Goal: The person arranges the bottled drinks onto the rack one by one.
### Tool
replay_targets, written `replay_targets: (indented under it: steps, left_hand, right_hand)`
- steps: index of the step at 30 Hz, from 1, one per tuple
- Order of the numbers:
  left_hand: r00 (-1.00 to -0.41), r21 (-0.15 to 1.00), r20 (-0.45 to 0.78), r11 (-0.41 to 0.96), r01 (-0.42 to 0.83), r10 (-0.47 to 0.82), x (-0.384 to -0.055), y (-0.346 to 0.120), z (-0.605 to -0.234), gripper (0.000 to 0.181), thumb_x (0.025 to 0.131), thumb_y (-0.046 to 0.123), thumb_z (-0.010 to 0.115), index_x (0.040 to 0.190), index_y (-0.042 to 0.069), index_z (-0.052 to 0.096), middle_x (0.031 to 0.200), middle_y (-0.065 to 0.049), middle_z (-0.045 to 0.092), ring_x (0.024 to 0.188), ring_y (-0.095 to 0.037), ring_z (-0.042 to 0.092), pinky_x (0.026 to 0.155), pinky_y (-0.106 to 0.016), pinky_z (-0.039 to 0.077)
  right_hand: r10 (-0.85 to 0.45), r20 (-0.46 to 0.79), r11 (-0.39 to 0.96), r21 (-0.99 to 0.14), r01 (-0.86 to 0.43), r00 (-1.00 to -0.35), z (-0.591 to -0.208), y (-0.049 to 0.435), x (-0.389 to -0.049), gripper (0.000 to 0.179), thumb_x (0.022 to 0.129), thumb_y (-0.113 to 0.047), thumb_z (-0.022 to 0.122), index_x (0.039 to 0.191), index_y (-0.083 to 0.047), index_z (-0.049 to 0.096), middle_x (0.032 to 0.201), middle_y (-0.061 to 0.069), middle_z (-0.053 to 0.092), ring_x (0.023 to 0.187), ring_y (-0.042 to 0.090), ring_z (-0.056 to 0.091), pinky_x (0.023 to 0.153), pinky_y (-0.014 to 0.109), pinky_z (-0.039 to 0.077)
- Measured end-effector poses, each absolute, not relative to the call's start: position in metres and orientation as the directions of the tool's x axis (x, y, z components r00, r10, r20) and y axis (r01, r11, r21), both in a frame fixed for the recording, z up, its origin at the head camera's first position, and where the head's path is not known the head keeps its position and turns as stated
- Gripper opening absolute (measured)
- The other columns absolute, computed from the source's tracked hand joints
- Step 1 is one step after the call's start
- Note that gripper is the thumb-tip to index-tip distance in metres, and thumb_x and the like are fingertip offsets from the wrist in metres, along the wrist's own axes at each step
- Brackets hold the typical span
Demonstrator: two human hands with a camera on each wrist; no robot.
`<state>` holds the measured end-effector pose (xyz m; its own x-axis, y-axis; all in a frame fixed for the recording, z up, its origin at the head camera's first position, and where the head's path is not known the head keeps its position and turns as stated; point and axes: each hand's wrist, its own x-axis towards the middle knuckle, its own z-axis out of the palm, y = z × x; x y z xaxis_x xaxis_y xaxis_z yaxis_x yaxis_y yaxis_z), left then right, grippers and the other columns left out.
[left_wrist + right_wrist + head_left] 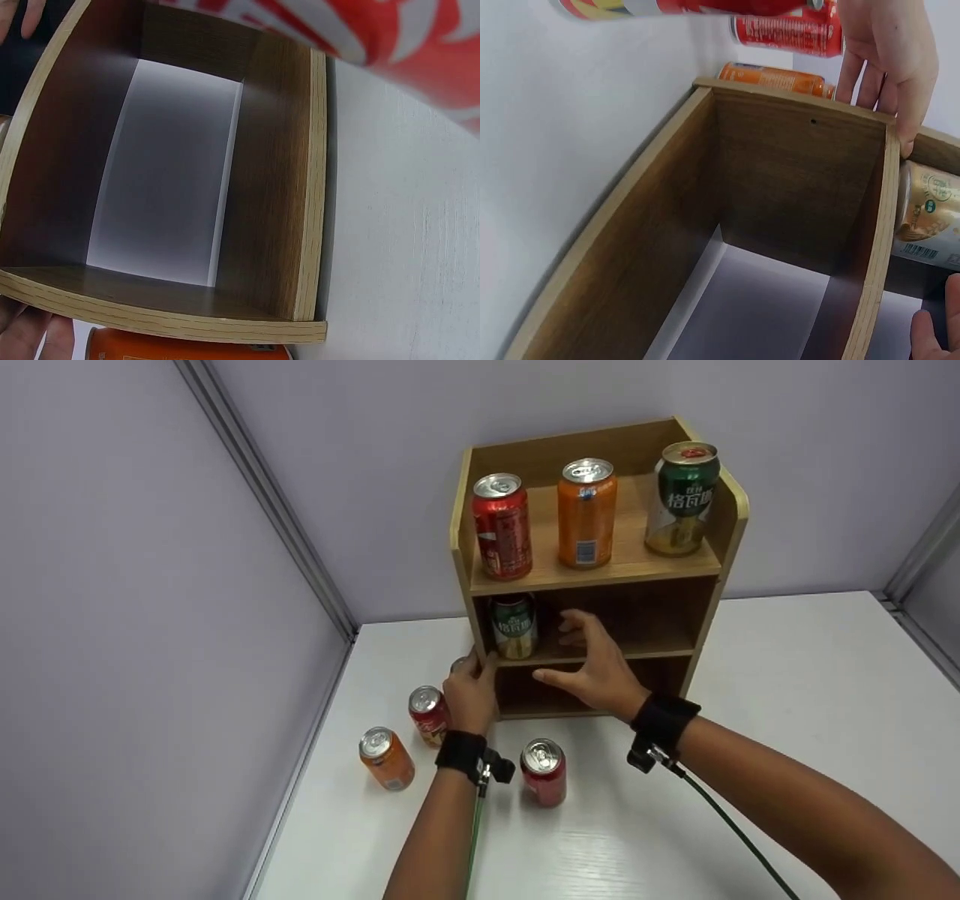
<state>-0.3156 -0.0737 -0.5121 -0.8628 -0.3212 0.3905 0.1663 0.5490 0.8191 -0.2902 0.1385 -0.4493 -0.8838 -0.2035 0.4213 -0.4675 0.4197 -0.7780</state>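
Note:
My left hand point(472, 697) grips the left side panel of a small wooden shelf point(592, 579), its thumb on the front edge and its fingers point(34, 334) round the outside. Inside the middle compartment, at the left, stands a green and gold drink can point(514, 628), close to the left thumb. To the right of that can, my right hand point(600, 667) hovers before the middle compartment, thumb and fingers spread apart with nothing between them. In the right wrist view only the right fingertips point(934, 330) show, apart from the can's gold side point(930, 214).
On the top shelf stand a red can point(504, 529), an orange can point(586, 517) and a green can point(682, 502). Left of the shelf are an orange can point(387, 759), a red can point(428, 715) and a mostly hidden can point(458, 664). Another red can point(544, 774) stands in front.

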Motion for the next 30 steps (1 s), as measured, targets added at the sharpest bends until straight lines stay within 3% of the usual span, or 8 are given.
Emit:
replay_targets:
  steps: [11,20,30]
  left_hand:
    - [-0.876,0.836,0.371,0.522,0.17,-0.31,-0.314,-0.075,-0.513,0.036,0.102,0.038,0.068,0.13,0.017,0.076,0.115,-0.011,0.079,0.105,-0.024,0.074,0.088,-0.044,0.06]
    - [-0.872,0.817,0.381,0.553,0.162,-0.307,-0.315,-0.075,-0.512,0.031,0.102,0.04,0.068,0.119,0.017,0.081,0.111,-0.009,0.079,0.1,-0.025,0.075,0.085,-0.045,0.059]
    - [-0.867,0.806,0.4,0.565,0.177,-0.298,-0.315,-0.075,-0.513,0.032,0.102,0.038,0.068,0.121,0.015,0.08,0.11,-0.013,0.079,0.099,-0.028,0.076,0.084,-0.046,0.06]
  right_hand:
    - [-0.224,0.383,0.379,-0.813,-0.442,-0.896,-0.471,0.155,-0.265,0.093,0.079,-0.023,0.094,0.152,0.001,0.041,0.137,0.021,0.056,0.127,0.035,0.062,0.113,0.052,0.049]
    - [-0.233,0.387,0.4,-0.798,-0.451,-0.892,-0.491,0.167,-0.244,0.089,0.078,-0.019,0.095,0.15,-0.003,0.046,0.133,0.012,0.059,0.125,0.029,0.065,0.11,0.05,0.051]
    - [-0.219,0.363,0.42,-0.803,-0.423,-0.906,-0.51,0.174,-0.224,0.085,0.075,-0.02,0.097,0.145,-0.006,0.051,0.13,0.006,0.062,0.123,0.026,0.065,0.109,0.053,0.051]
